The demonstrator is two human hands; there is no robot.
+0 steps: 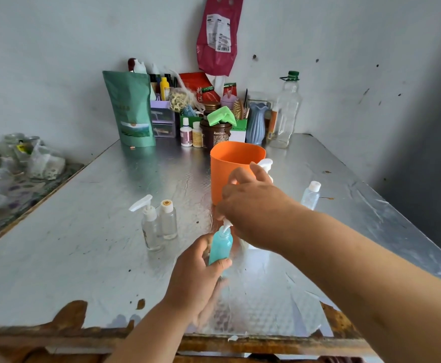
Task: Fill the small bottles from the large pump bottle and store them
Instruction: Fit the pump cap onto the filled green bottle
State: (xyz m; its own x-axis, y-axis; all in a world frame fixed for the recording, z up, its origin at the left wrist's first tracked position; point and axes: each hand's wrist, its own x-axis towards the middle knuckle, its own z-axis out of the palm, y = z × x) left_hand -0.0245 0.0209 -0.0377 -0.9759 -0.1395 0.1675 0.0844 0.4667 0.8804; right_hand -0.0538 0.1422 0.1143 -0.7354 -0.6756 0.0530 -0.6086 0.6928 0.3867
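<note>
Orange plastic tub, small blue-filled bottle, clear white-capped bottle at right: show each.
Orange plastic tub [222, 167]: head view, front wall.
Small blue-filled bottle [220, 244]: head view, body.
Clear white-capped bottle [309, 199]: head view, body.

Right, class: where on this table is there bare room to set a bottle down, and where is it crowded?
Bare: left of the two clear bottles, and between them and the green pouch. Crowded: along the back wall, and around the orange tub.

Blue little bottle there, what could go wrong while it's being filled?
The blue bottle looks almost full; a press by the right hand on the pump bottle might overflow it. The left hand holds it tilted at the white spout, so liquid may miss the narrow neck and hit the table. Two empty bottles stand nearby and could be knocked.
</note>
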